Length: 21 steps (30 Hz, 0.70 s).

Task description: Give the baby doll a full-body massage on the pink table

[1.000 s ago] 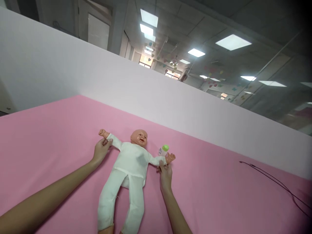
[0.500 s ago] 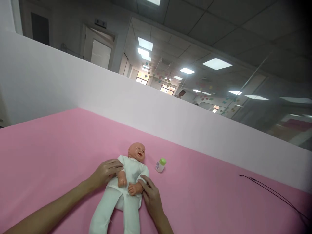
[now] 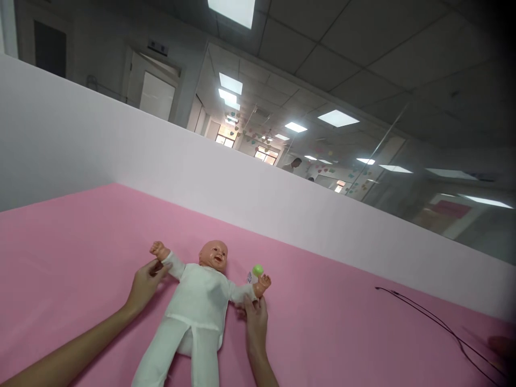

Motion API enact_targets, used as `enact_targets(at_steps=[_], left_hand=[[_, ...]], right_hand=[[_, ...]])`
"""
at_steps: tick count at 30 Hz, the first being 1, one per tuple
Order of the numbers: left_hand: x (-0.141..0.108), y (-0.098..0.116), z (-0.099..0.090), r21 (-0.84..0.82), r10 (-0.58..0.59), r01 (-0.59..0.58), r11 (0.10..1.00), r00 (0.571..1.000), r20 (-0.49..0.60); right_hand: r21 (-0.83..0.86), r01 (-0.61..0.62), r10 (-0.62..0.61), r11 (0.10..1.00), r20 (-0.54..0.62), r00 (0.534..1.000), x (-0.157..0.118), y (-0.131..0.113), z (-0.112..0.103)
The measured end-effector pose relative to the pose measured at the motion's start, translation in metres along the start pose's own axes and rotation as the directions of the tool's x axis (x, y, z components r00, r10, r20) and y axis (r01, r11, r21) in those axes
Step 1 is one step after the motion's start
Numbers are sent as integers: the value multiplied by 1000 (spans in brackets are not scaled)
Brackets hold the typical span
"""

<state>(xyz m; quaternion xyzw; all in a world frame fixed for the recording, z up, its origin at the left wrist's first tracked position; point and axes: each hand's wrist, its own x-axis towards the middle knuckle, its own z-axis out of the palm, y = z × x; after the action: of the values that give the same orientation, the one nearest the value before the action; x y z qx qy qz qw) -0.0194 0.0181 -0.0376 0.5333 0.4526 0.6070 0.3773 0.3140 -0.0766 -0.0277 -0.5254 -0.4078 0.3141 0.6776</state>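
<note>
A baby doll [image 3: 199, 303] with a white cloth body lies face up on the pink tabletop [image 3: 322, 333], both its arms spread out to the sides. On the left, my left hand [image 3: 144, 285] grips one doll arm near the wrist, fingers closed on the sleeve. My right hand [image 3: 255, 320] holds the other arm from below, at the sleeve's end. Behind that doll hand stands a small white bottle with a green cap [image 3: 258, 270], partly hidden by it.
A thin black cable [image 3: 427, 314] lies on the pink surface at the right. A white partition [image 3: 226, 188] borders the far side of the table. Beyond it, a person [image 3: 294, 164] is visible in the room. A blurred dark shape sits at the right edge.
The doll's arms have swung from over its belly out to both sides, with my hands now holding them. The view has tilted up slightly and shifted right.
</note>
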Motion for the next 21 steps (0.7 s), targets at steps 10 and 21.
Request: enact_targets(at_steps=[10, 21], left_hand=[[-16, 8, 5, 169, 615, -753, 636, 627, 478], [7, 2, -5, -159, -141, 130, 979, 988, -58]], right_hand=[[-291, 626, -381, 723, 587, 714, -21, 3, 8], [116, -114, 121, 987, -54, 991, 6, 5, -4]])
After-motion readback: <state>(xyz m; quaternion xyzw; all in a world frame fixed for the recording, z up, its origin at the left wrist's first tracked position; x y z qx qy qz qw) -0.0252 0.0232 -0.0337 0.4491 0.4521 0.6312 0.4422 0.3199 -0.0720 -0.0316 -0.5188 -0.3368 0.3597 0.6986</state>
